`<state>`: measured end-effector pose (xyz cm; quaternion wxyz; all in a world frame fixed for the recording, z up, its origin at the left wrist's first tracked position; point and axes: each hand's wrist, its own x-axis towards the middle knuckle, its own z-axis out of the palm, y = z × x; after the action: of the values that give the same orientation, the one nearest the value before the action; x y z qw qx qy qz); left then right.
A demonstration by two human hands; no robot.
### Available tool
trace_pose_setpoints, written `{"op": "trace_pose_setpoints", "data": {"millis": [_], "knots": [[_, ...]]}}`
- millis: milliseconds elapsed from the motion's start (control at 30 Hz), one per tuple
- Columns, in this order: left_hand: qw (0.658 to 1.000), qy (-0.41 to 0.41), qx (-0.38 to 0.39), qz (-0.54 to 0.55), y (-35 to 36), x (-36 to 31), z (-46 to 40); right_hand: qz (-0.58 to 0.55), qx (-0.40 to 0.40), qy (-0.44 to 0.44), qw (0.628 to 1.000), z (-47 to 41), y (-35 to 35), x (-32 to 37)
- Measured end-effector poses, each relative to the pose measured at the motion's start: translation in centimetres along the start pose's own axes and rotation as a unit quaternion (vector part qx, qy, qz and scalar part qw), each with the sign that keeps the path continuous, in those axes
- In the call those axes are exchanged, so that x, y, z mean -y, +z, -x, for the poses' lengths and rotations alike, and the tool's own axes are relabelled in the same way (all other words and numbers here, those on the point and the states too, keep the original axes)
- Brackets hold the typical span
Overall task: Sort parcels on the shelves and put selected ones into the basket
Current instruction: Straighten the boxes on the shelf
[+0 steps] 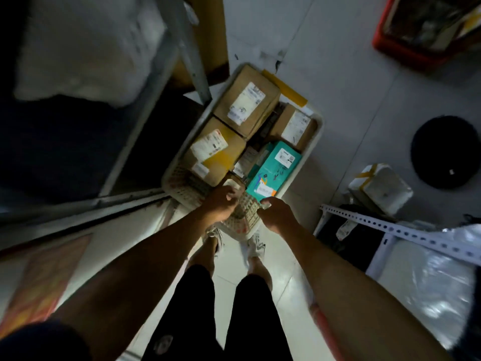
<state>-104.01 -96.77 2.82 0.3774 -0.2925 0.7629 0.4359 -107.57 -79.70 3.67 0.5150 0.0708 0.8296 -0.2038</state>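
A grey metal shelf filled the left side, holding a large white bag, and a white perforated shelf stood at the right. Between them, on the pale floor, sat the white lattice basket, packed with parcels: a big cardboard box at the far end, a second cardboard box just beside it, a smaller brown box at the right, and a teal parcel near the front. The left hand reached over the near rim with fingers curled around a small white parcel inside the basket. The right hand gripped the near rim, fingers curled over it.
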Motion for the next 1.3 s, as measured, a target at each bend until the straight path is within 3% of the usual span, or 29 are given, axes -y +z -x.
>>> {"op": "trace_pose_setpoints", "data": {"millis": [133,300,500,700,933,1300], "knots": [[1.000,-0.006,-0.024,0.006,-3.6,-0.4,9.6,0.064,0.019,-0.098,0.993,6.6,-2.3,3.3],[0.986,-0.008,-0.161,0.047,-4.8,1.4,22.2,0.204,0.073,-0.214,0.953,13.4,-2.1,7.2],[0.918,-0.104,-0.323,0.207,-0.7,7.8,34.9,0.340,0.161,-0.301,0.876,21.0,3.8,9.9],[0.794,-0.177,-0.434,0.387,9.7,15.1,45.8,0.465,0.239,-0.458,0.719,31.5,14.5,9.5],[0.635,-0.260,-0.540,0.487,25.8,21.2,58.0,0.535,0.320,-0.520,0.584,43.6,27.5,0.5],[0.308,-0.400,-0.639,0.580,49.0,22.4,70.9,0.641,0.445,-0.525,0.340,58.5,42.0,-19.8]]}}
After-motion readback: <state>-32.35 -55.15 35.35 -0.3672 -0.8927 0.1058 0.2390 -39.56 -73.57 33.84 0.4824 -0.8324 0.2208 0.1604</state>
